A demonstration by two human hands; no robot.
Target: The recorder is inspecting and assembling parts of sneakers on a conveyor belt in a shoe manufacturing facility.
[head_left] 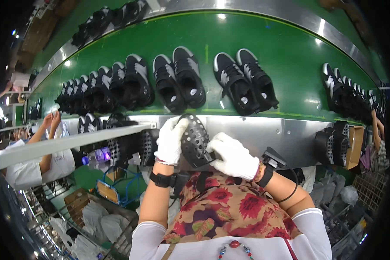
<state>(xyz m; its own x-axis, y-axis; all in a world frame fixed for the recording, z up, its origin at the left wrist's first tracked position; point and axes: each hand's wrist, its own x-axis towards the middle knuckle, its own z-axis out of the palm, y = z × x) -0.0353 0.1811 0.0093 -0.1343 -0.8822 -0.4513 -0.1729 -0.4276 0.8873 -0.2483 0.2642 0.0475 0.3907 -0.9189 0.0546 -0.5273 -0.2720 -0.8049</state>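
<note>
Close to my body I hold up a black perforated shoe-shaped piece (196, 141), dotted with round holes; I cannot tell exactly what kind of part it is. My left hand (172, 139), in a white knit glove, is closed around its left edge. My right hand (233, 155), gloved the same way, grips its lower right side, with the fingertips partly hidden. Just beyond stand a pair of black and grey sneakers, the left sneaker (169, 82) and the right sneaker (189, 76), on the green conveyor belt (264, 32). Another sneaker pair (236, 80) stands to their right.
More sneakers line the belt at left (104, 89) and right (333, 86). Similar black perforated pieces rest by the metal ledge (264, 130) at left (149, 145) and right (340, 143). A grey metal bar (73, 146) juts across the left. Co-workers' arms show at both sides.
</note>
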